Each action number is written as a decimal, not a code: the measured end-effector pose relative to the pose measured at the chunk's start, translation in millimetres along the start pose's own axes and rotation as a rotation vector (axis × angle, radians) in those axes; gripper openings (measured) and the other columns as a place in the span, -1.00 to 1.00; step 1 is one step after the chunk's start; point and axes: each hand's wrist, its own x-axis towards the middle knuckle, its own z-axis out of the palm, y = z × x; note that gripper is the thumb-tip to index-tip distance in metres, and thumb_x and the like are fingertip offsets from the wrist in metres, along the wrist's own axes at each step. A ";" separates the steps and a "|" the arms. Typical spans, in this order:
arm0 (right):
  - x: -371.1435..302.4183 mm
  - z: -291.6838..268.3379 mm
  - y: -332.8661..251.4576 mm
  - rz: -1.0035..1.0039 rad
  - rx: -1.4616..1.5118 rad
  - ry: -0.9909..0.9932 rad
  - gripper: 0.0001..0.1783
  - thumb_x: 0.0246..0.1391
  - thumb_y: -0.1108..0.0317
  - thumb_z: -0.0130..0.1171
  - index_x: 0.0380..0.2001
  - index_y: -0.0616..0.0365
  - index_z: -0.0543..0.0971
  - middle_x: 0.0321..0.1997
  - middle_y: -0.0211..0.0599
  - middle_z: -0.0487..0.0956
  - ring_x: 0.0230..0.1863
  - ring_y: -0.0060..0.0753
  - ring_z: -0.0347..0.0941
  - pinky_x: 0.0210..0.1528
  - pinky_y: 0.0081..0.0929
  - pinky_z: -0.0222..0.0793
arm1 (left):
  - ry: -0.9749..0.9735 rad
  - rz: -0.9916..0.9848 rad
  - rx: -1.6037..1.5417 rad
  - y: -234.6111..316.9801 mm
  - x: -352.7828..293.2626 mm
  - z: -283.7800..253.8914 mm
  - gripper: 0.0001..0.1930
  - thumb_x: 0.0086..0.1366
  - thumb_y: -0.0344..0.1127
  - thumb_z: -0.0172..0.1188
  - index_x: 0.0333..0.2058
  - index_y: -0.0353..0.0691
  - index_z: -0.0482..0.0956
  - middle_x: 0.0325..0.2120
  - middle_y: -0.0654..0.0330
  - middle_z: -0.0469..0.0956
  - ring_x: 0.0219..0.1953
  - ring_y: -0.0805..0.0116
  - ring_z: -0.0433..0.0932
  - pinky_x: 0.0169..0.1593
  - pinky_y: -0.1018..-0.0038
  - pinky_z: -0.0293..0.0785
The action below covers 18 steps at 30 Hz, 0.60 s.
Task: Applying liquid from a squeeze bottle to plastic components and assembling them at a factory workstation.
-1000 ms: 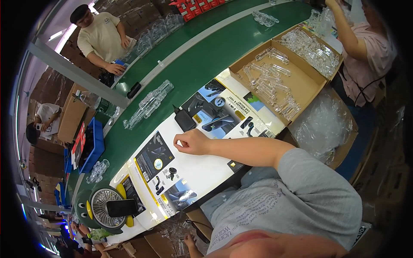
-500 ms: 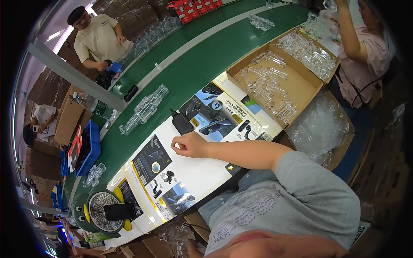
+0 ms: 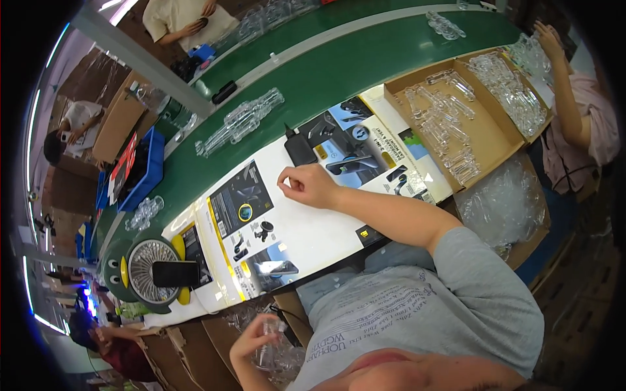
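My right hand (image 3: 313,186) rests with curled fingers on a white printed cardboard sheet (image 3: 310,238); nothing shows in it. Just beyond it lies a black power adapter (image 3: 300,148). At the lower left my left hand (image 3: 255,339) is raised, its fingers closed on a clear plastic part (image 3: 267,355). Beneath that hand, more clear parts (image 3: 290,358) sit in a cardboard box, partly hidden by my hand and shirt. A row of clear plastic parts (image 3: 241,122) lies on the green belt past the adapter.
To the right, an open cardboard tray (image 3: 490,171) holds several clear parts. A penguin-shaped fan (image 3: 145,268) stands left, a black phone (image 3: 176,274) before it. Blue bins (image 3: 154,166) are farther left. Co-workers work across the belt and at the right, one hand (image 3: 549,40) raised.
My left hand has come up into view at the lower left with a clear plastic part. My right hand stays curled on the sheet. The whole view has shifted.
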 end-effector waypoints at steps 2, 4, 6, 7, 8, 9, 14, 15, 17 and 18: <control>4.1 -0.9 -6.9 0.022 0.006 -0.016 -0.94 -0.06 0.37 0.17 -0.46 0.07 0.51 -0.76 -0.44 0.36 -0.73 -0.53 0.29 -0.64 -0.56 0.17 | 0.127 0.423 -0.071 17.9 -9.7 5.0 -0.43 0.03 -0.44 0.24 0.04 -0.18 0.23 -0.28 0.11 0.49 -0.35 0.30 0.52 -0.29 0.43 0.50; 12.2 -2.2 -5.2 0.026 0.030 0.021 -0.93 -0.06 0.37 0.17 -0.46 0.08 0.52 -0.75 -0.43 0.37 -0.71 -0.53 0.30 -0.63 -0.57 0.19 | 0.383 0.715 -0.316 35.6 -7.7 6.2 -0.41 0.04 -0.41 0.24 0.06 -0.14 0.21 -0.27 0.10 0.46 -0.33 0.27 0.50 -0.24 0.40 0.49; 25.1 -7.3 -5.6 0.133 0.010 0.018 -0.90 -0.04 0.38 0.13 -0.39 0.09 0.52 -0.64 -0.41 0.43 -0.62 -0.55 0.35 -0.54 -0.59 0.27 | 0.550 0.831 -0.613 62.0 0.6 2.5 -0.43 0.08 -0.38 0.20 0.07 -0.12 0.19 -0.19 0.07 0.41 -0.21 0.23 0.45 -0.09 0.31 0.44; 31.1 -13.1 -4.7 0.133 0.000 0.017 -0.90 -0.04 0.38 0.13 -0.39 0.09 0.52 -0.64 -0.41 0.43 -0.62 -0.55 0.35 -0.54 -0.59 0.27 | 0.528 0.890 -0.755 72.9 7.0 -6.3 -0.44 0.10 -0.38 0.17 0.08 -0.12 0.18 -0.14 0.04 0.38 -0.13 0.21 0.42 0.01 0.25 0.39; 37.0 -18.5 -4.3 0.205 -0.056 -0.008 -0.87 -0.04 0.39 0.12 -0.35 0.09 0.52 -0.59 -0.42 0.45 -0.58 -0.55 0.37 -0.49 -0.58 0.29 | 0.458 0.897 -0.806 76.3 12.8 -17.2 -0.52 0.18 -0.37 0.09 0.08 -0.15 0.19 -0.06 0.00 0.32 0.02 0.15 0.33 0.15 0.16 0.25; 41.8 -25.3 -2.5 0.278 -0.118 -0.026 -0.84 -0.04 0.39 0.10 -0.31 0.09 0.51 -0.54 -0.43 0.46 -0.53 -0.55 0.38 -0.44 -0.58 0.31 | 0.440 0.898 -0.805 74.1 21.4 -25.5 -0.52 0.18 -0.37 0.09 0.08 -0.15 0.19 -0.06 0.00 0.32 0.02 0.15 0.33 0.15 0.16 0.25; 42.4 -45.7 26.5 -0.102 -0.679 -0.188 -0.69 -0.11 0.47 0.03 -0.23 -0.04 0.55 -0.15 -0.25 0.44 -0.07 -0.11 0.33 -0.12 -0.33 0.34 | 0.600 0.807 -0.858 33.0 79.2 -72.9 -0.66 0.27 -0.40 0.02 0.01 -0.22 0.23 -0.03 0.01 0.34 0.06 0.11 0.34 0.09 0.25 0.35; 39.6 -48.2 28.5 -0.210 -0.705 -0.166 -0.68 -0.09 0.44 0.02 -0.21 -0.10 0.55 -0.10 -0.26 0.43 -0.05 -0.15 0.34 -0.07 -0.28 0.30 | 0.621 0.806 -0.787 19.6 87.7 -80.6 -0.67 0.27 -0.40 0.02 0.00 -0.20 0.24 -0.05 0.02 0.35 0.03 0.13 0.37 0.04 0.26 0.40; 40.8 -45.2 32.6 -0.275 -0.750 -0.345 -0.60 -0.12 0.43 0.07 -0.15 -0.24 0.51 0.10 -0.20 0.34 0.16 -0.16 0.21 0.07 -0.23 0.21 | 0.389 0.990 -0.715 -25.1 95.6 -116.0 -0.64 0.27 -0.38 0.05 0.02 -0.16 0.21 -0.11 0.04 0.38 -0.12 0.17 0.47 -0.08 0.28 0.49; 37.0 -47.8 46.0 -0.365 -0.867 -0.355 -0.60 -0.07 0.39 0.02 -0.11 -0.28 0.48 0.15 -0.20 0.29 0.20 -0.14 0.17 0.10 -0.25 0.18 | 0.605 0.855 -0.642 -14.3 102.5 -109.1 -0.61 0.26 -0.35 0.08 0.02 -0.15 0.19 -0.16 0.05 0.40 -0.21 0.22 0.49 -0.15 0.30 0.51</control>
